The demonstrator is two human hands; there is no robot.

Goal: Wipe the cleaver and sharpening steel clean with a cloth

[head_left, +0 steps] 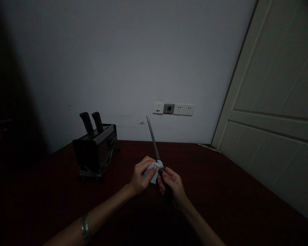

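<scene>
A honing steel (153, 138) with a long grey rod and dark handle points up and away over the table. My right hand (175, 186) is closed around its handle. Pinched in my left hand (140, 176) is a white cloth (156, 165), pressed around the base of the rod just above the handle. Part of the cloth hides behind my left fingers, and the lower handle is lost in shadow. To the left stands a dark knife block (96, 150) with two black-handled knives (86, 122) upright in its top.
The dark red table (207, 177) runs back to a pale wall (128, 68). Sockets and a switch (173, 109) are set in the wall. A white panelled door (274, 102) borders the right side. A thin flat strip (209, 147) lies at the back right edge. The light is dim.
</scene>
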